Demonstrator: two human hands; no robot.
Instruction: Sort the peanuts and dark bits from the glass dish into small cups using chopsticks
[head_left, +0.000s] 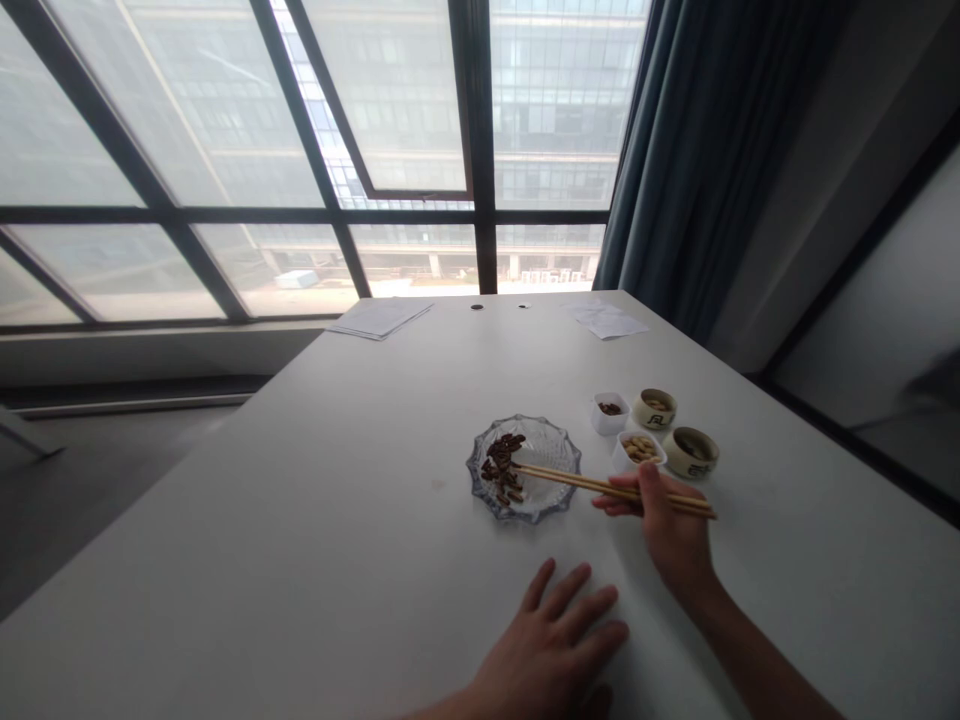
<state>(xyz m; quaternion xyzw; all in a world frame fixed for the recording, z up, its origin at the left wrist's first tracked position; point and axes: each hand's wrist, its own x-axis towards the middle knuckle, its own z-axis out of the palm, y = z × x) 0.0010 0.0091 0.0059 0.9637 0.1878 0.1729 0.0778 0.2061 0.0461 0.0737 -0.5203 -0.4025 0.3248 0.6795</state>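
My right hand point(667, 520) is closed around a pair of wooden chopsticks point(570, 478), which point left over a clear glass plate point(551, 500) with a scalloped rim. Their tips meet a heap of dark brown, elongated pieces point(501, 462) on the plate's left side; whether a piece is pinched between them I cannot tell. My left hand point(551, 640) lies flat on the table below the plate, fingers spread, holding nothing. Just beyond my right hand stands a small white cup point(622, 462) of tan, nut-like pieces point(640, 448).
Another white cup point(611, 420) holds dark pieces. Beside the cups are two cream ceramic bowls, one farther back point(654, 410) and one nearer point(691, 455). Paper sheets lie at the far left point(381, 318) and far right point(611, 320) of the white table point(315, 540). A dark curtain point(675, 170) hangs by the window.
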